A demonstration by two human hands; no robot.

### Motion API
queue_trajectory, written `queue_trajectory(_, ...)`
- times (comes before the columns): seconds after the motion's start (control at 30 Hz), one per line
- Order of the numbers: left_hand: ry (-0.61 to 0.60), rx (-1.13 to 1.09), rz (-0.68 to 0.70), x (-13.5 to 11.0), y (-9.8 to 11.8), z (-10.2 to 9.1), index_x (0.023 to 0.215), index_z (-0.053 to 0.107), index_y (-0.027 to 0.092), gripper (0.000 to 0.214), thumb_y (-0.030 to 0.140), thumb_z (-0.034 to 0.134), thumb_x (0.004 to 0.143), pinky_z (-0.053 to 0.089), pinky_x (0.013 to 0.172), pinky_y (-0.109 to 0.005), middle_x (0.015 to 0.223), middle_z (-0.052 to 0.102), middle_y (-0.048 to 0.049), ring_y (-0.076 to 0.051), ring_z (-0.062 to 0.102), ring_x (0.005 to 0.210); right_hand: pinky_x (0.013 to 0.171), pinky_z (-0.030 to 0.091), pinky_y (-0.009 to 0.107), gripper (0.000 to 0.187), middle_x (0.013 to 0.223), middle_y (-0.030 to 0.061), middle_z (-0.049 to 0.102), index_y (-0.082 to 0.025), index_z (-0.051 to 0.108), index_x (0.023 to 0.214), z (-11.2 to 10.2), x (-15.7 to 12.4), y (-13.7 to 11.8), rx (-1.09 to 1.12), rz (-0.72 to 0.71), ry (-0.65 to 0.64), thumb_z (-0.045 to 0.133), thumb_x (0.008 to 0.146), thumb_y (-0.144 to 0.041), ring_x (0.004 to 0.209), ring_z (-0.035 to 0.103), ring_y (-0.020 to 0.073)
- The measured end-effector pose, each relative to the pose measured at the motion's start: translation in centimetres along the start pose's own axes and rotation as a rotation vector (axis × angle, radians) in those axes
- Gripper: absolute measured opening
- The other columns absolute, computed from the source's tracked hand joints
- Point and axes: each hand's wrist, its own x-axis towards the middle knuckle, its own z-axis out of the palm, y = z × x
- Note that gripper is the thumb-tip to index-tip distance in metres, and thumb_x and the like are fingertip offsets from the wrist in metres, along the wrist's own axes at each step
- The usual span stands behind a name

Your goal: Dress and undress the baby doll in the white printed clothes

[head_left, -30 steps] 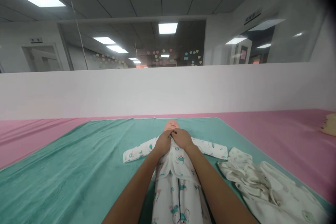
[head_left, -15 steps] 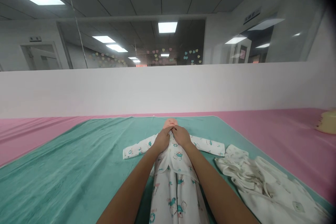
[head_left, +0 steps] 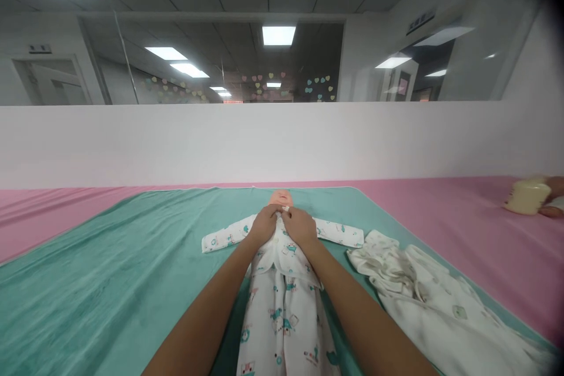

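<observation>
A baby doll (head_left: pixel 281 197) lies on its back in the middle, dressed in a white long-sleeved top (head_left: pixel 282 249) with a small coloured print. Its sleeves stretch out to both sides, and matching trousers (head_left: pixel 282 329) run down toward me. My left hand (head_left: pixel 264 224) and my right hand (head_left: pixel 300 227) meet at the neckline under the doll's chin. Both have their fingers closed on the collar of the top. My hands cover the fastening, so its kind is hidden.
A turquoise sheet (head_left: pixel 132 282) lies over a pink cloth (head_left: pixel 476 235). Crumpled white clothing (head_left: pixel 432 299) lies to the right of the doll. At the far right another person's hand (head_left: pixel 556 188) touches a cream-yellow container (head_left: pixel 526 197). A low white wall (head_left: pixel 264 144) stands behind.
The view has shifted slightly, bringing another person's hand at the cream-yellow container into sight on the right. My hands stay at the collar, and a small white bit now shows between my fingers.
</observation>
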Motion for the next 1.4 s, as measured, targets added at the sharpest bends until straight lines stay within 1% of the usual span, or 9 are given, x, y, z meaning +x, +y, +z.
queue_trajectory(0.13, -0.003, -0.078, 0.017, -0.5, -0.4, -0.4, 0.097, 0.062, 0.017, 0.032, 0.017, 0.036, 0.078, 0.038, 0.098, -0.036, 0.112, 0.061, -0.0071, -0.019, 0.053, 0.106, 0.07, 0.037, 0.029, 0.044, 0.096, 0.0074, 0.062, -0.019, 0.058, 0.093, -0.4, -1.7, -0.7, -0.056, -0.131, 0.002, 0.028, 0.087, -0.051, 0.086, 0.057, 0.0211)
queue_trajectory(0.2, -0.003, -0.111, 0.03, -0.6, -0.8, -0.6, 0.098, 0.062, 0.017, 0.031, 0.021, 0.036, 0.08, 0.038, 0.098, -0.036, 0.115, 0.06, -0.0078, -0.018, 0.052, 0.109, 0.071, 0.038, 0.03, 0.044, 0.097, 0.0084, 0.062, -0.018, 0.057, 0.096, -0.4, -1.8, -1.1, -0.067, -0.15, -0.011, 0.032, 0.085, -0.052, 0.087, 0.057, 0.0223)
queue_trajectory(0.37, -0.026, -0.142, 0.089, -0.7, -1.7, -0.9, 0.095, 0.064, 0.018, 0.03, 0.022, 0.038, 0.081, 0.035, 0.101, -0.035, 0.119, 0.058, -0.0072, -0.017, 0.05, 0.112, 0.07, 0.038, 0.031, 0.042, 0.094, 0.0104, 0.063, -0.017, 0.061, 0.093, -0.6, -0.5, -1.7, -0.064, -0.099, -0.115, 0.034, 0.084, -0.048, 0.087, 0.058, 0.0238)
queue_trajectory(0.53, -0.034, -0.097, 0.093, -0.8, -1.9, -0.9, 0.104, 0.062, 0.017, 0.034, 0.021, 0.035, 0.084, 0.031, 0.104, -0.036, 0.122, 0.056, -0.0076, -0.017, 0.048, 0.115, 0.069, 0.037, 0.028, 0.038, 0.094, 0.009, 0.064, -0.018, 0.063, 0.087, -0.4, 0.8, -1.2, -0.044, -0.083, -0.134, 0.031, 0.087, -0.038, 0.088, 0.058, 0.022)
queue_trajectory(0.73, -0.037, -0.092, 0.043, -1.2, -1.2, -1.0, 0.105, 0.062, 0.019, 0.034, 0.024, 0.033, 0.086, 0.029, 0.105, -0.033, 0.124, 0.054, -0.0065, -0.017, 0.046, 0.117, 0.067, 0.033, 0.025, 0.038, 0.09, 0.0087, 0.063, -0.017, 0.062, 0.084, -0.1, 0.3, -0.1, -0.004, -0.089, -0.066, 0.029, 0.089, -0.034, 0.085, 0.055, 0.0189)
queue_trajectory(0.9, -0.081, -0.062, -0.025, -2.3, 0.3, -1.3, 0.105, 0.061, 0.023, 0.034, 0.03, 0.032, 0.088, 0.025, 0.107, -0.032, 0.132, 0.047, -0.0017, -0.017, 0.038, 0.124, 0.063, 0.029, 0.022, 0.035, 0.082, 0.0073, 0.062, -0.016, 0.061, 0.078, -0.1, -0.4, 0.6, 0.066, -0.092, 0.012, 0.031, 0.088, -0.032, 0.079, 0.052, 0.0158)
queue_trajectory(1.1, -0.031, -0.066, -0.11, -3.6, 1.9, -1.1, 0.107, 0.058, 0.02, 0.03, 0.025, 0.04, 0.084, 0.023, 0.107, -0.032, 0.134, 0.045, -0.0041, -0.017, 0.036, 0.125, 0.058, 0.026, 0.022, 0.043, 0.069, 0.0017, 0.057, -0.017, 0.054, 0.068, 0.6, -0.9, 1.0, 0.209, -0.114, 0.116, 0.023, 0.09, -0.037, 0.065, 0.046, 0.0119)
queue_trajectory(1.2, -0.026, -0.087, -0.122, -3.8, 2.3, -1.2, 0.104, 0.06, 0.021, 0.028, 0.03, 0.042, 0.083, 0.024, 0.107, -0.031, 0.132, 0.047, -0.0031, -0.017, 0.038, 0.124, 0.058, 0.026, 0.021, 0.044, 0.066, 0.0, 0.056, -0.018, 0.051, 0.066, 0.8, -1.0, 1.0, 0.28, -0.146, 0.137, 0.021, 0.091, -0.039, 0.063, 0.046, 0.0107)
queue_trajectory(1.4, -0.006, -0.135, -0.154, -3.6, 2.7, -1.4, 0.092, 0.063, 0.023, 0.025, 0.04, 0.048, 0.08, 0.026, 0.105, -0.032, 0.129, 0.05, -0.0021, -0.019, 0.043, 0.12, 0.058, 0.026, 0.021, 0.042, 0.063, -0.0005, 0.056, -0.017, 0.049, 0.06, 0.9, -0.8, 1.1, 0.368, -0.173, 0.133, 0.028, 0.089, -0.039, 0.06, 0.046, 0.0102)
